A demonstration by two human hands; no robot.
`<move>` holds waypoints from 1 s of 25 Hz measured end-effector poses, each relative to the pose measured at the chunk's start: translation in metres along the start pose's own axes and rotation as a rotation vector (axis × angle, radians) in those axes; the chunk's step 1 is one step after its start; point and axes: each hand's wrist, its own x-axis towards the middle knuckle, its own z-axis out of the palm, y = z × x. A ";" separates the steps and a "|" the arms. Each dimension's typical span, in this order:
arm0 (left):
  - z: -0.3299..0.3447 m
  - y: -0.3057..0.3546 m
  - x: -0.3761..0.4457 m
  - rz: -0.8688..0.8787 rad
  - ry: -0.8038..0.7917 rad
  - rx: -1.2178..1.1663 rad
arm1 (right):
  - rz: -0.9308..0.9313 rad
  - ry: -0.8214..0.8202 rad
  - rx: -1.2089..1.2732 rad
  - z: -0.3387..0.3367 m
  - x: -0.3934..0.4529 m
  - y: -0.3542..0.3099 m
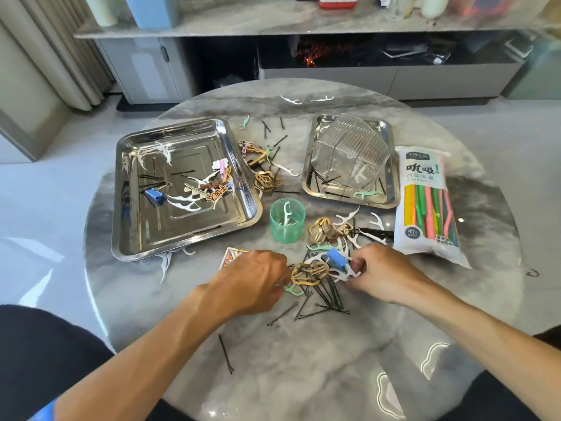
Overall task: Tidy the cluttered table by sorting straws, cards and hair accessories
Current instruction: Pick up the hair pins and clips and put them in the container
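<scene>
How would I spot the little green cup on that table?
Start at the big steel tray on the round table's left half. Just off its near right corner stands the green cup, the only upright see-through container, with a white floss pick inside.

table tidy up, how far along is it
Partly done. The left tray already holds floss picks, bobby pins and clips; the green cup holds one pick. Both hands, left hand and right hand, are picking through the front pile. Left: loose pins, gold clips, the straw pack.
</scene>
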 end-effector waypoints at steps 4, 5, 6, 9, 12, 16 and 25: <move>0.000 -0.001 -0.002 0.024 0.066 -0.033 | 0.078 -0.131 0.197 -0.027 0.002 0.006; -0.003 -0.001 -0.002 0.021 0.072 -0.070 | 0.094 -0.162 0.192 -0.035 0.001 0.010; -0.006 -0.001 -0.002 0.009 0.076 -0.110 | 0.110 -0.206 0.189 -0.043 0.000 0.013; -0.018 -0.002 0.000 -0.046 0.171 -0.271 | 0.125 -0.260 0.196 -0.061 -0.004 0.016; -0.028 -0.002 0.007 -0.050 0.310 -0.456 | -0.009 -0.078 -0.113 -0.070 -0.004 0.010; -0.022 0.005 0.016 -0.063 0.327 -0.500 | -0.169 0.119 -0.038 -0.070 -0.004 0.001; -0.041 -0.012 0.048 -0.323 0.781 -0.607 | 0.001 -0.086 0.993 -0.047 0.008 -0.027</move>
